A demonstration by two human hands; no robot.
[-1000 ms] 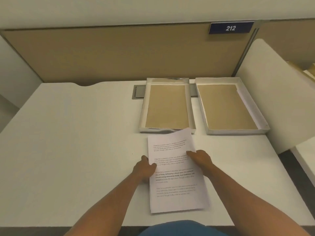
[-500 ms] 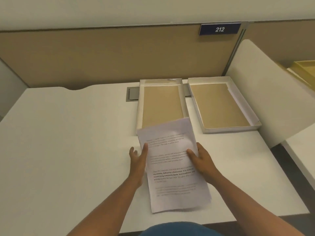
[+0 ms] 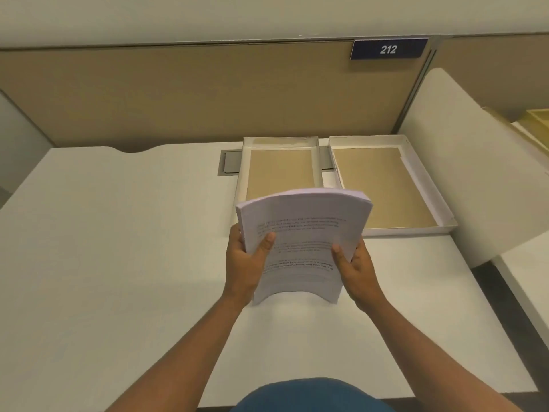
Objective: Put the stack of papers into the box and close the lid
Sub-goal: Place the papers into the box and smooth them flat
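A thick stack of printed white papers (image 3: 303, 239) is lifted off the desk and bowed upward in the middle. My left hand (image 3: 248, 263) grips its left edge with the thumb on top. My right hand (image 3: 355, 264) grips its right edge the same way. Behind the stack lie two open shallow white trays with brown cardboard floors: the narrower box (image 3: 280, 171) straight ahead and the wider lid (image 3: 383, 185) to its right. The stack hides the near end of the box.
The white desk (image 3: 118, 248) spreads wide to the left. A grey cable hatch (image 3: 230, 163) sits behind the box. A tan partition with a "212" sign (image 3: 388, 49) closes the back. A white side panel (image 3: 475, 162) rises at the right.
The stack lay flat on the desk a second ago. Both hands took its side edges and raised it, bending it into an arch and carrying it toward the box.
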